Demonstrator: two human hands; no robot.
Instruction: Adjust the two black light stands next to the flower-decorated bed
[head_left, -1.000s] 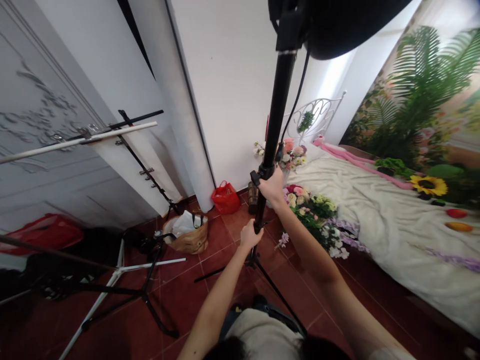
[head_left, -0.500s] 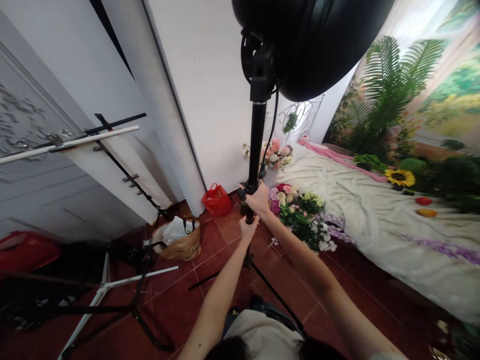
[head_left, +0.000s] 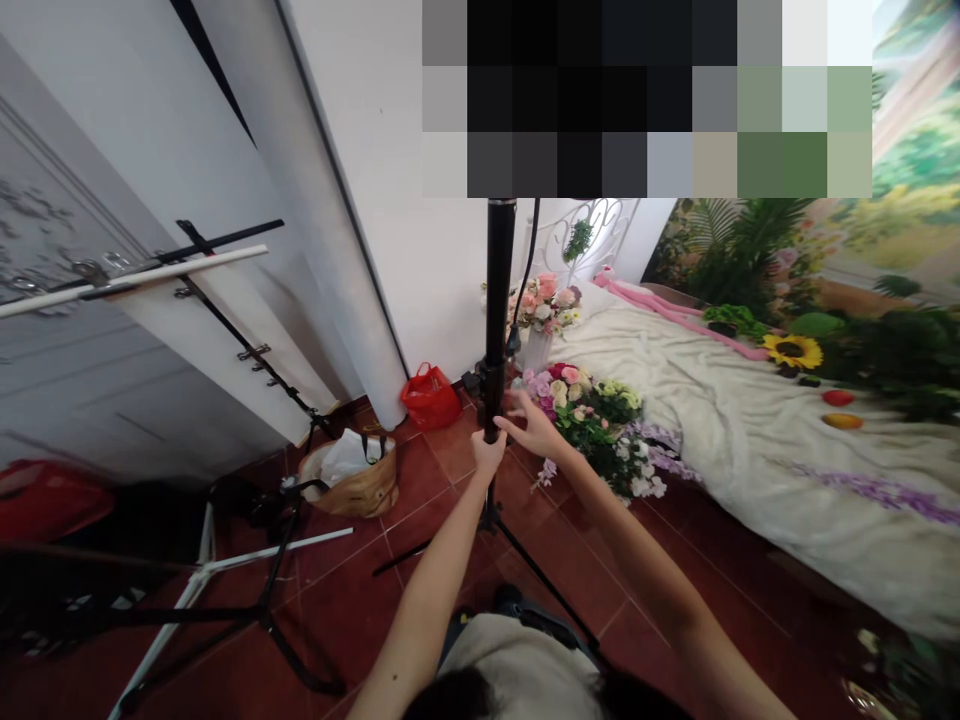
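Observation:
A black light stand (head_left: 498, 285) rises upright in front of me, with a collar and knob (head_left: 487, 380) partway up its pole. My left hand (head_left: 489, 452) is wrapped round the pole just below that collar. My right hand (head_left: 531, 425) is beside the pole on its right, fingers apart and curved, holding nothing; I cannot tell whether a fingertip touches the pole. A black cable (head_left: 530, 255) hangs along the right of the pole. The top of the stand is hidden behind a blocked-out patch. Its legs spread on the floor near my feet.
Bunches of artificial flowers (head_left: 589, 415) stand close on the right, by a bed with a cream cover (head_left: 720, 430). To the left are a red bag (head_left: 430, 397), a woven basket (head_left: 360, 490) and a second stand with white legs (head_left: 277, 550). A white wall (head_left: 375, 180) is behind.
My right hand has let go of the collar and moved slightly down and right of the pole, its fingers opening. My left hand stays on the pole. The view has shifted slightly.

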